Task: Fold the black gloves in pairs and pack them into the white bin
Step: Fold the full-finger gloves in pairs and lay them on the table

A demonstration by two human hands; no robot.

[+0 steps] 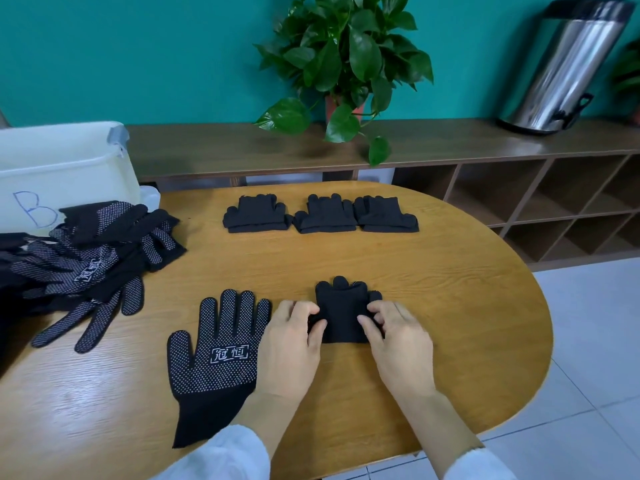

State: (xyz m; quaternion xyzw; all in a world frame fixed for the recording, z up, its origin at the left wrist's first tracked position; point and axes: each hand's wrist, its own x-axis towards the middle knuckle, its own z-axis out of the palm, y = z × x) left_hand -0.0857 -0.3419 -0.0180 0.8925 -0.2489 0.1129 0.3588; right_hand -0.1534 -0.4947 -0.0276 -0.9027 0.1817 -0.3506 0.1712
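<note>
Gloves: you're mid-fold. Your left hand (292, 336) and right hand (391, 336) pinch the folded glove (341, 313) on the bench (450, 306), just right of the flat dotted glove (214, 362). Next, I judge, press it flat beside the 3 folded pairs (320, 214).

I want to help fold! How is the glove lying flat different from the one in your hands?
The flat glove is spread out full length, white dots up, untouched. The folded glove is a short bundle, plain black on top, pinched by the left hand and right hand. Both are black, on the table.
</note>
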